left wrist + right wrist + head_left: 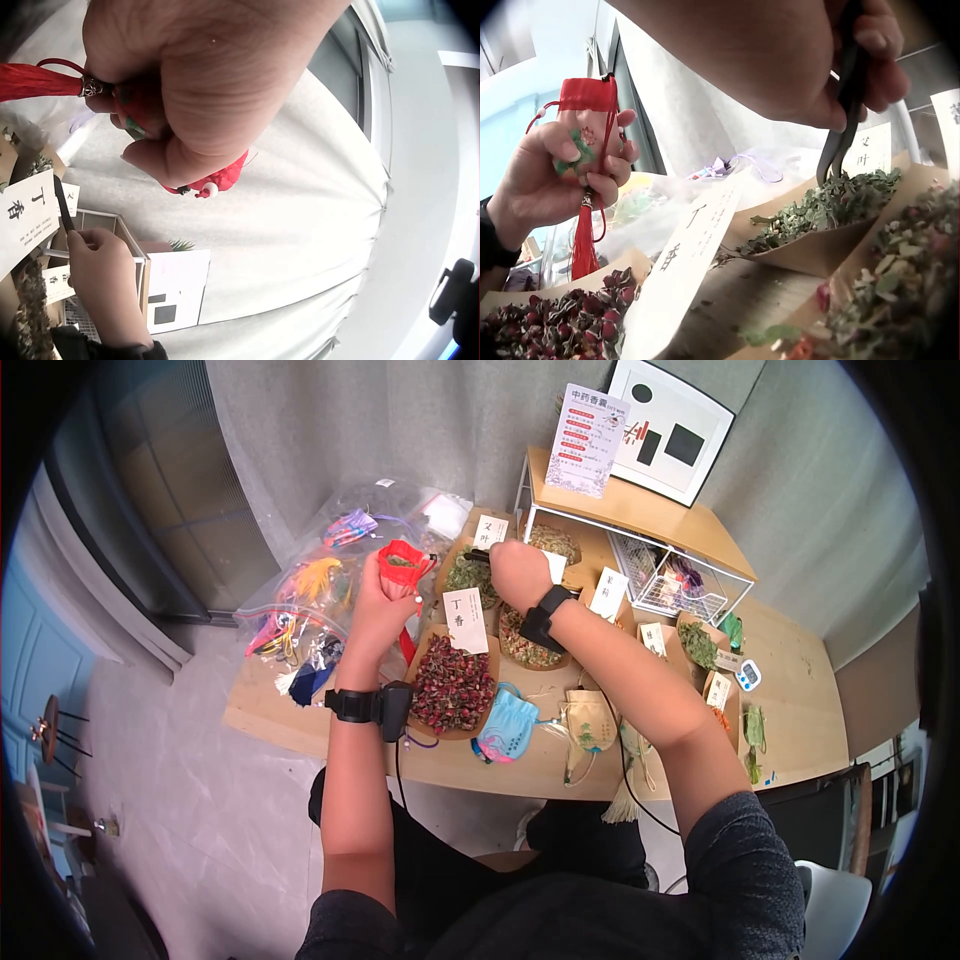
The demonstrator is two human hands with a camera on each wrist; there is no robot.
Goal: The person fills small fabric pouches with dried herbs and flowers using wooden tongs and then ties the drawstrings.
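In my left hand (372, 606) I grip a small red drawstring pouch (586, 96), its mouth open upward and some green leaf bits showing inside. A red tassel (586, 238) hangs below it. My right hand (521, 574) holds black tongs (847, 105), pointed down. Their tips are at the heap of dried green leaves (832, 204) in a brown paper tray behind the others. Just in front of the left hand's side stands a tray of dried rosebuds (452, 682), with a white label card (465, 620) propped at its back edge.
Clear plastic bags (310, 575) of colourful pouches and tassels lie at the left. A blue pouch (508, 724) and a beige pouch (590, 722) sit at the table's front edge. A wooden shelf (640, 510) with a wire basket stands at the back right; more herb trays are below it.
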